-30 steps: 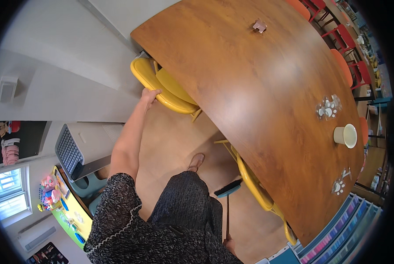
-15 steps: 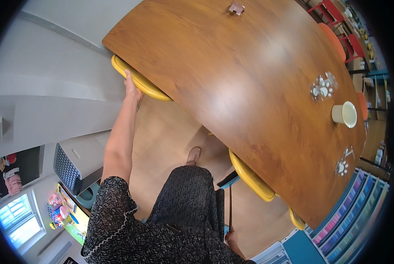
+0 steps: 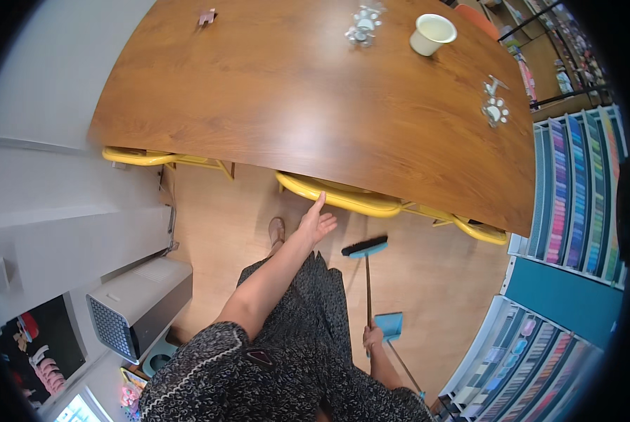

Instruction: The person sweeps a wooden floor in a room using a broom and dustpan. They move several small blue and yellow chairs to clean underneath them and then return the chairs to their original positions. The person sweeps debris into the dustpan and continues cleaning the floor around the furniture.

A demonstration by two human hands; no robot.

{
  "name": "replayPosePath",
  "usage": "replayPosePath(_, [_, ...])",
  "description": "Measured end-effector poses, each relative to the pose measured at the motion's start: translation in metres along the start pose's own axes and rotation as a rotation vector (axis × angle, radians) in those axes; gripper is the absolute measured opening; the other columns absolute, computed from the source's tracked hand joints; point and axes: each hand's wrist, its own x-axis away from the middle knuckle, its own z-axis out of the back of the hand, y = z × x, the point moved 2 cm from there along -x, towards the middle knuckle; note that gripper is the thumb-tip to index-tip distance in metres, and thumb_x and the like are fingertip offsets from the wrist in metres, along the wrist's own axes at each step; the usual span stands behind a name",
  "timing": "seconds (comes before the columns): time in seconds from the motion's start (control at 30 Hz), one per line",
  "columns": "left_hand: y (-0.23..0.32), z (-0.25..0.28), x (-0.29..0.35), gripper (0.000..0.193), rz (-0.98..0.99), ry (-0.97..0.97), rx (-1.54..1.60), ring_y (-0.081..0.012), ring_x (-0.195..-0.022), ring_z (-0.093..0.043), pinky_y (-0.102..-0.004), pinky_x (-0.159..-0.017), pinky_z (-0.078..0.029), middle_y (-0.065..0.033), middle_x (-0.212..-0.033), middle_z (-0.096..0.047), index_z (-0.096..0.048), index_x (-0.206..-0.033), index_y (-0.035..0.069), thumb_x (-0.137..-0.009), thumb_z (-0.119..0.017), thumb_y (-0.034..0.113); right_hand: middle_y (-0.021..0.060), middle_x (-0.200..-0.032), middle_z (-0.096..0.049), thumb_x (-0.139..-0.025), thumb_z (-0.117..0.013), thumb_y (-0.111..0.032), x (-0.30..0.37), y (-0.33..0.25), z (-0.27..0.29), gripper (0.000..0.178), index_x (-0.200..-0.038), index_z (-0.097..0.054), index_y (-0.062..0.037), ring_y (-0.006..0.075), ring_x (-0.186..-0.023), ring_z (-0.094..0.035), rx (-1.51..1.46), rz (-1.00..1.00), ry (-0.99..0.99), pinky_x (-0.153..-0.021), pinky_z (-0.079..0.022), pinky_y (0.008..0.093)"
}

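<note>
My left hand point(image 3: 318, 224) reaches forward with its fingers apart and nothing held in them. Its uppermost digit meets the edge of the middle yellow chair point(image 3: 339, 200) in view; whether it touches or only overlaps, I cannot tell. Lower right, my right hand point(image 3: 373, 336) is wrapped around the stick of a broom point(image 3: 368, 281). The broom's head point(image 3: 365, 246), with black bristles and a blue base, is low over the floor in front of that hand. Beside the hand is a blue long-handled dustpan point(image 3: 389, 325); my forearm partly hides the area around its handle.
The brown wooden table point(image 3: 259, 91) carries a white cup point(image 3: 432, 35), paw-patterned clear pieces point(image 3: 363, 24) and a small pinkish piece point(image 3: 207, 17). More yellow chairs point(image 3: 139, 157) are tucked under its edge. Colourful display racks point(image 3: 575, 197) stand right, a grey boxy appliance point(image 3: 143, 299) left.
My view has turned rightward. My left hand has gone from the left yellow chair to the middle one, its fingers now apart. My right hand with the broom shows more fully.
</note>
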Motion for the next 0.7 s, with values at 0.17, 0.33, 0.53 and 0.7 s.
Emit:
replayPosePath(0.17, [0.011,-0.028,-0.038,0.053,-0.369,0.016,0.085,-0.0411,-0.095,-0.061,-0.0512,-0.077,-0.056,-0.024,-0.111,-0.054,-0.039,-0.121,-0.004,-0.08,-0.067,0.013,0.0222,-0.102,-0.064,-0.085,-0.054,-0.012,0.068,0.047,-0.004,0.047,-0.132,-0.049,-0.0093,0.0321,-0.089,-0.063,-0.183,-0.173,-0.056,-0.078,-0.048,0.0371])
replayPosePath(0.33, [0.031,-0.008,-0.035,0.038,-0.458,0.169,0.06,-0.039,-0.083,-0.065,-0.051,-0.068,-0.058,-0.0237,-0.096,-0.059,-0.044,-0.11,-0.008,-0.077,-0.061,0.002,0.0233,-0.093,-0.064,-0.087,-0.052,-0.013,0.122,0.106,0.02,0.047,-0.133,-0.046,-0.0066,0.0354,-0.085,-0.063,-0.062,0.149,0.035,-0.072,-0.048,0.0389])
replayPosePath(0.53, [0.044,0.087,0.054,0.031,-0.5,0.273,-0.189,-0.0277,-0.063,-0.066,-0.0451,-0.059,-0.059,-0.018,-0.085,-0.062,-0.05,-0.104,-0.006,-0.076,-0.061,0.002,0.0135,-0.063,-0.055,-0.088,-0.051,-0.019,0.125,0.153,0.051,0.047,-0.133,-0.046,-0.0048,0.027,-0.054,-0.054,0.012,0.161,-0.062,-0.051,-0.04,0.0381])
replayPosePath(0.7, [0.043,0.233,0.113,0.032,-0.628,0.339,-0.141,-0.0257,-0.067,-0.066,-0.0412,-0.061,-0.059,-0.0155,-0.086,-0.063,-0.052,-0.107,-0.002,-0.077,-0.06,0.004,0.0138,-0.063,-0.055,-0.088,-0.052,-0.019,0.111,0.157,0.053,0.045,-0.13,-0.049,-0.0038,0.0249,-0.051,-0.05,-0.001,0.319,-0.068,-0.049,-0.039,0.0369])
